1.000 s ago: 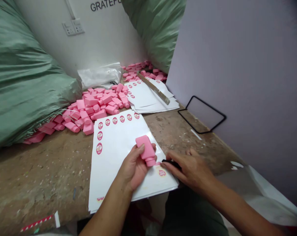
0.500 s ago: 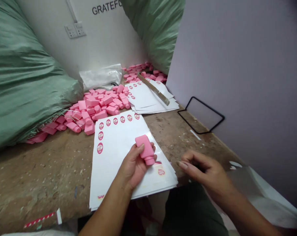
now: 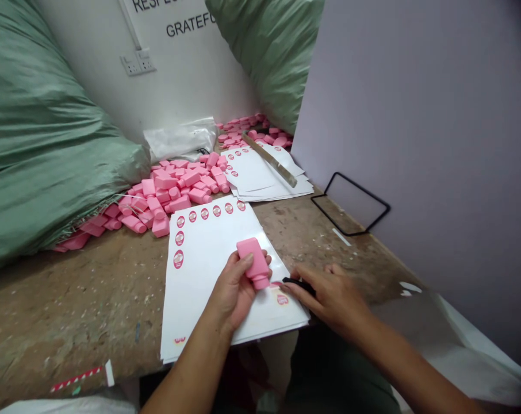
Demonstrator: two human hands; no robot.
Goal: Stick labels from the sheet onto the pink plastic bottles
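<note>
Two hands are working over a stack (image 3: 209, 276) of label sheets at the table's edge. From where I am standing, the left hand (image 3: 234, 290) is grasping a pink bottle (image 3: 253, 260): the thumb is lying across the near face and the fingers are supporting it from behind. The bottle is sitting above the right half of the stack, its neck pointing toward the worker; this grip is presumably leaving most of the broad face exposed.

The right hand (image 3: 336, 293) is gripping a slim black tool (image 3: 302, 286), its tip pointing toward the bottle's neck and hovering close above a printed label (image 3: 282, 300), or touching the sheet; I am not able to tell which. The low grip is probably serving fine control.

Loose bottles (image 3: 180, 184) are lying beyond the stack to the left, seemingly for easy reach by the left hand. A bar (image 3: 271, 161) is resting across a rear stack (image 3: 254, 178), likely acting as a weight. A black frame (image 3: 370, 217) is leaning against the panel (image 3: 428, 126) at the right, well apart from both hands.
</note>
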